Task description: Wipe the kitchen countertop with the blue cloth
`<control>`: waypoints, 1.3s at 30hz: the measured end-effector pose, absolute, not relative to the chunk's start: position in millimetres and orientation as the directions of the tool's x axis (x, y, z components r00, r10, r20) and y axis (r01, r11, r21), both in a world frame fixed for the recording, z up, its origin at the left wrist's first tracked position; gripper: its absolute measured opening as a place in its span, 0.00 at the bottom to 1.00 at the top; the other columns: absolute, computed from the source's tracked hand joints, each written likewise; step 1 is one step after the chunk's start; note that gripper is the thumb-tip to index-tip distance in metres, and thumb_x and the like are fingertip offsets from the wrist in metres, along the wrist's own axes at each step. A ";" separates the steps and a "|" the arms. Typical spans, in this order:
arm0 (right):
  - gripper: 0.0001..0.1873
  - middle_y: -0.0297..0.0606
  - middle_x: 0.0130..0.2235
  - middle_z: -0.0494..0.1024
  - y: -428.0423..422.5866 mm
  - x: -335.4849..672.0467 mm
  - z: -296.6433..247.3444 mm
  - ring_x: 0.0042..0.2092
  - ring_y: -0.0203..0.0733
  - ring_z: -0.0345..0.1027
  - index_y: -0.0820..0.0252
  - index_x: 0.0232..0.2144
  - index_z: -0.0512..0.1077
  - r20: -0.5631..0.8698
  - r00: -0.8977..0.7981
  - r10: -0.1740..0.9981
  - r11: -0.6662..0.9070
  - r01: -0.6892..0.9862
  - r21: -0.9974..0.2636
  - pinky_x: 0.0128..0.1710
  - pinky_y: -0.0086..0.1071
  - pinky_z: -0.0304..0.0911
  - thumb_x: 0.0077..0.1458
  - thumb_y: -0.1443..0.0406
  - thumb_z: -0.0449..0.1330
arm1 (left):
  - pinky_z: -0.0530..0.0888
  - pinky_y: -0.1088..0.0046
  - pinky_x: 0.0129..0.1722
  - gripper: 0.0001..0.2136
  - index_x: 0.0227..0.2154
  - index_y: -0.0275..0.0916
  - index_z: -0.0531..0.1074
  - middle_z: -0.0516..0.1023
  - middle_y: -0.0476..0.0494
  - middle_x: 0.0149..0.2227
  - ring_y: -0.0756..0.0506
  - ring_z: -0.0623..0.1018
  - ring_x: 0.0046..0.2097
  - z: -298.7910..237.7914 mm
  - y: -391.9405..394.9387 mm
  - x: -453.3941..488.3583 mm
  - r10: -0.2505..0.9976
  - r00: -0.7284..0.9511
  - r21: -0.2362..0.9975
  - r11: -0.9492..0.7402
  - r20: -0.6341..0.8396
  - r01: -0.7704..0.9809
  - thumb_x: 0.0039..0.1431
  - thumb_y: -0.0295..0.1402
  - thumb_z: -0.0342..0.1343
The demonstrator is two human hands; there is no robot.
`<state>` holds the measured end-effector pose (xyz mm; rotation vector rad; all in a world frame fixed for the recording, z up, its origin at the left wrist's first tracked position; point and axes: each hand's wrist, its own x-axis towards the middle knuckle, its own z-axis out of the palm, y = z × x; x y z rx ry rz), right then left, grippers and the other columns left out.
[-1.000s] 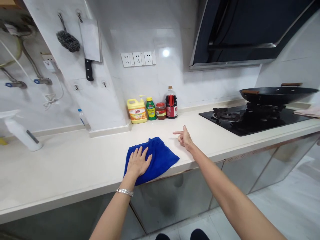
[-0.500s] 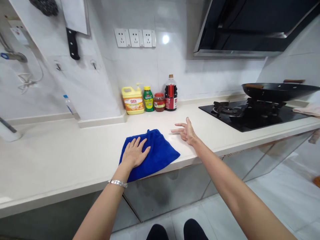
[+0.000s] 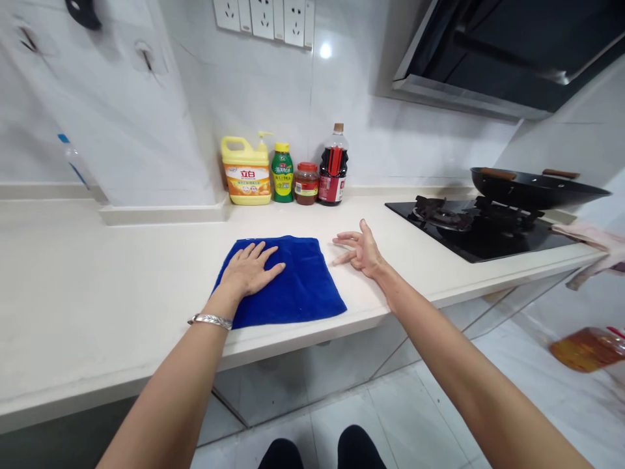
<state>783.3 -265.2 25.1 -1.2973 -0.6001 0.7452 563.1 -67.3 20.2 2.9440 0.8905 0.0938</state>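
A blue cloth [image 3: 297, 283] lies spread nearly flat on the white countertop [image 3: 122, 280], close to its front edge. My left hand [image 3: 248, 268] rests palm down on the cloth's left part, fingers spread, with a silver bracelet on the wrist. Just right of the cloth, my right hand [image 3: 360, 251] is held with its fingers apart and nothing in it. It does not touch the cloth, and I cannot tell whether its side meets the counter.
Along the wall stand a yellow detergent jug [image 3: 247, 172], a green bottle [image 3: 282, 174], a red-lidded jar [image 3: 306, 184] and a dark sauce bottle [image 3: 334, 168]. To the right, a wok [image 3: 532, 189] sits on the black gas stove [image 3: 469, 234], below the range hood [image 3: 488, 58].
The cloth has gone from creased with a raised fold at the back to a flatter, squarer shape. My right hand's fingers have spread further. The camera view has tilted down.
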 end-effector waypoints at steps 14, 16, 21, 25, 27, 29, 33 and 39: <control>0.37 0.56 0.57 0.70 -233.4 815.1 20.9 0.34 0.51 0.80 0.59 0.41 0.68 0.018 0.705 0.709 0.117 -0.093 -0.989 0.11 0.27 0.31 0.59 0.34 0.43 | 0.48 0.56 0.70 0.36 0.68 0.51 0.58 0.50 0.48 0.73 0.39 0.50 0.72 19.8 -45.9 577.8 0.527 0.846 0.163 -0.844 0.081 0.511 0.62 0.62 0.38; 0.38 0.57 0.56 0.71 -233.1 817.5 20.3 0.35 0.52 0.80 0.59 0.43 0.68 0.022 0.710 0.704 0.130 -0.099 -0.987 0.11 0.26 0.33 0.58 0.33 0.44 | 0.49 0.56 0.70 0.36 0.67 0.51 0.58 0.51 0.48 0.72 0.39 0.51 0.72 18.3 -44.0 578.8 0.524 0.847 0.164 -0.846 0.086 0.507 0.62 0.63 0.38; 0.36 0.58 0.55 0.72 -233.9 818.9 20.2 0.36 0.53 0.79 0.59 0.46 0.67 0.009 0.717 0.697 0.156 -0.139 -0.978 0.10 0.26 0.42 0.61 0.36 0.43 | 0.48 0.57 0.70 0.36 0.67 0.51 0.59 0.52 0.48 0.72 0.40 0.50 0.72 19.7 -45.1 579.0 0.533 0.842 0.174 -0.839 0.081 0.515 0.62 0.62 0.39; 0.33 0.55 0.55 0.72 -232.9 817.6 20.6 0.36 0.52 0.79 0.59 0.48 0.65 0.010 0.740 0.672 0.182 -0.152 -0.972 0.18 0.35 0.69 0.64 0.39 0.42 | 0.48 0.57 0.70 0.35 0.67 0.51 0.59 0.52 0.48 0.72 0.40 0.51 0.72 21.5 -46.2 578.4 0.536 0.840 0.176 -0.838 0.082 0.517 0.62 0.62 0.39; 0.31 0.54 0.55 0.72 -232.0 817.9 20.0 0.36 0.51 0.79 0.59 0.50 0.65 0.017 0.753 0.657 0.209 -0.161 -0.965 0.26 0.41 0.75 0.65 0.40 0.42 | 0.48 0.57 0.70 0.36 0.67 0.51 0.59 0.52 0.48 0.72 0.40 0.51 0.72 21.4 -45.5 578.3 0.535 0.841 0.179 -0.838 0.084 0.515 0.62 0.62 0.39; 0.30 0.53 0.53 0.73 -230.9 819.2 18.8 0.35 0.50 0.79 0.59 0.51 0.64 0.022 0.768 0.640 0.245 -0.177 -0.953 0.29 0.44 0.77 0.65 0.42 0.44 | 0.48 0.58 0.70 0.36 0.67 0.50 0.59 0.52 0.47 0.72 0.40 0.51 0.72 21.2 -45.1 578.3 0.535 0.840 0.180 -0.838 0.086 0.515 0.62 0.62 0.40; 0.27 0.51 0.49 0.74 -229.3 822.3 15.2 0.37 0.50 0.79 0.59 0.49 0.64 0.044 0.792 0.609 0.332 -0.204 -0.921 0.34 0.44 0.78 0.66 0.43 0.46 | 0.47 0.58 0.70 0.35 0.68 0.49 0.58 0.51 0.46 0.72 0.40 0.50 0.72 21.7 -47.6 578.2 0.540 0.838 0.154 -0.837 0.078 0.525 0.63 0.61 0.39; 0.26 0.50 0.42 0.78 -230.4 818.9 15.2 0.36 0.49 0.79 0.62 0.47 0.65 0.032 0.799 0.600 0.365 -0.238 -0.900 0.36 0.43 0.78 0.68 0.46 0.44 | 0.46 0.56 0.70 0.34 0.70 0.48 0.51 0.46 0.46 0.73 0.39 0.46 0.73 22.5 -58.5 575.9 0.565 0.825 0.069 -0.824 0.028 0.562 0.67 0.57 0.34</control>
